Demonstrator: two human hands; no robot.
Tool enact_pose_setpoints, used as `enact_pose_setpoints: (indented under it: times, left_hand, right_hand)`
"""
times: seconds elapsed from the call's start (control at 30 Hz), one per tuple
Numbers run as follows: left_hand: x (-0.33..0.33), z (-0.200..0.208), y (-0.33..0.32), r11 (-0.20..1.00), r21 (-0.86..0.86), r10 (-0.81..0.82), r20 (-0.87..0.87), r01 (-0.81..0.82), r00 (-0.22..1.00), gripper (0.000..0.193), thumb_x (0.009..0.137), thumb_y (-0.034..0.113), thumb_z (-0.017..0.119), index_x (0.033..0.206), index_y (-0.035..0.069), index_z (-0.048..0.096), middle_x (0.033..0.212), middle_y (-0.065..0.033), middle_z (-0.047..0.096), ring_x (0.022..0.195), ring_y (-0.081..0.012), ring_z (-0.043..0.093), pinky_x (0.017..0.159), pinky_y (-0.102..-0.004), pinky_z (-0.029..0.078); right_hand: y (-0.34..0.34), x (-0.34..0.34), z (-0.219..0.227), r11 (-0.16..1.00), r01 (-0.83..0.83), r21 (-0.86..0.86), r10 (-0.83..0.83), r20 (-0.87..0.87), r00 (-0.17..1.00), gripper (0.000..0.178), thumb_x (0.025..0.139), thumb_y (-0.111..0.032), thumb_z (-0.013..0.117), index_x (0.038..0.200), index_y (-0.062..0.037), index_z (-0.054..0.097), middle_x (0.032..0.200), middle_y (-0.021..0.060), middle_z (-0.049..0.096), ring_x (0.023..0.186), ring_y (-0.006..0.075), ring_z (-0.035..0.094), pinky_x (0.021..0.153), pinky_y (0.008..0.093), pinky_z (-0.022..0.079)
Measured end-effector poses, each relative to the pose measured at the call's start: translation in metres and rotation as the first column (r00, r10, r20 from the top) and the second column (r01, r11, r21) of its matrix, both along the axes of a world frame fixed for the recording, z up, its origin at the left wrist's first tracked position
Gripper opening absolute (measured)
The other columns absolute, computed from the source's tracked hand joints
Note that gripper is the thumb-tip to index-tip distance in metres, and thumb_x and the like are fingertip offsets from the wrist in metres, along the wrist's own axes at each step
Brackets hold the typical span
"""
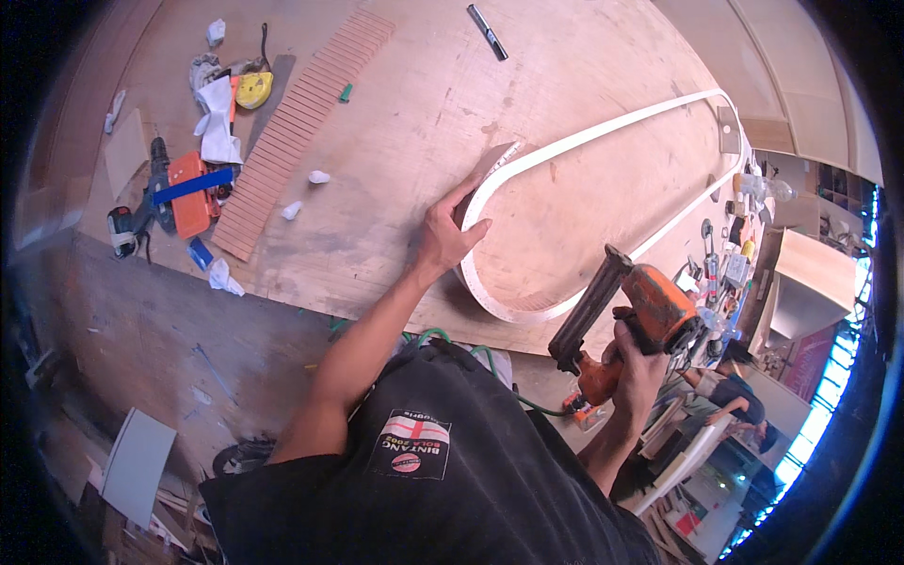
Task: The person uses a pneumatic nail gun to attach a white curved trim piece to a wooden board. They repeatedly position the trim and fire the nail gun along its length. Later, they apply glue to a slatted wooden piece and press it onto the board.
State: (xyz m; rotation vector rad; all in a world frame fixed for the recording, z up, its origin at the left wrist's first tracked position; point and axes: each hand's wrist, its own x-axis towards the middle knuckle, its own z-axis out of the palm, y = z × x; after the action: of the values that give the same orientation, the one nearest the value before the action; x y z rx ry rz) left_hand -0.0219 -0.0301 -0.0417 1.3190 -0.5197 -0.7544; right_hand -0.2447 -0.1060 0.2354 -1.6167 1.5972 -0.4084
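Observation:
My left hand [446, 235] grips the rounded near-left end of a long bent wooden frame with a white edge [584, 138], thumb inside the loop and fingers around the outside. The frame stands on edge on the plywood worktable [386, 160]. My right hand [637, 370] is closed round the handle of an orange and black nail gun [662, 303], held just right of the frame's near end. A green hose [541, 408] runs from beneath the gun. Whether my finger touches the trigger is hidden.
A slotted wood strip [301, 132] lies left of centre. Beyond it are a yellow tape measure [253, 90], an orange box [191, 196] and a cordless drill [158, 188]. A marker [488, 33] lies far back. Small tools clutter the right edge; another person [739, 405] is beyond.

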Motion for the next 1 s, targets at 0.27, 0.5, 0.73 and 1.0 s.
enact_pose_setpoints:
  times: [0.27,0.5,0.73,1.0]
  left_hand:
    - [0.059,0.022,-0.045,0.959,0.002,-0.281,0.152,0.284,0.948,0.089,0.070,0.006,0.078,0.153,0.000,0.047,0.154,-0.0194,0.053,0.141,-0.0246,0.052,0.120,-0.0362,0.039]
    - [0.072,0.011,-0.057,0.905,-0.015,-0.424,0.070,0.426,0.903,0.090,0.066,0.005,0.070,0.153,0.001,0.049,0.155,-0.0172,0.052,0.143,-0.0256,0.050,0.123,-0.0364,0.035]
    - [0.078,0.007,-0.059,0.851,-0.123,-0.521,-0.059,0.511,0.852,0.087,0.067,0.001,0.066,0.152,0.000,0.049,0.161,-0.0147,0.046,0.153,-0.0251,0.037,0.129,-0.0382,0.023]
    - [0.082,-0.003,-0.058,0.824,-0.141,-0.548,0.045,0.548,0.835,0.089,0.068,0.005,0.071,0.154,0.006,0.048,0.160,-0.0136,0.047,0.152,-0.0248,0.038,0.128,-0.0361,0.026]
  right_hand:
    - [-0.056,0.061,-0.015,0.974,-0.167,0.154,0.154,0.092,0.984,0.034,0.088,-0.006,0.074,0.120,0.0010,0.065,0.102,0.0069,0.072,0.070,0.0125,0.063,0.059,0.0285,0.050]
    - [-0.083,0.094,-0.032,0.921,-0.287,0.264,0.272,0.093,0.958,0.039,0.085,-0.006,0.075,0.122,0.0025,0.064,0.106,0.0089,0.072,0.073,0.0129,0.065,0.062,0.0295,0.052]
    - [-0.100,0.093,-0.050,0.888,-0.364,0.279,0.356,0.083,0.931,0.044,0.085,-0.007,0.079,0.125,0.0038,0.062,0.107,0.0103,0.073,0.074,0.0144,0.068,0.063,0.0311,0.054]
    - [-0.098,0.107,-0.052,0.838,-0.362,0.408,0.356,0.095,0.930,0.042,0.088,-0.007,0.078,0.125,0.0040,0.062,0.100,0.0100,0.072,0.070,0.0139,0.067,0.059,0.0291,0.053]
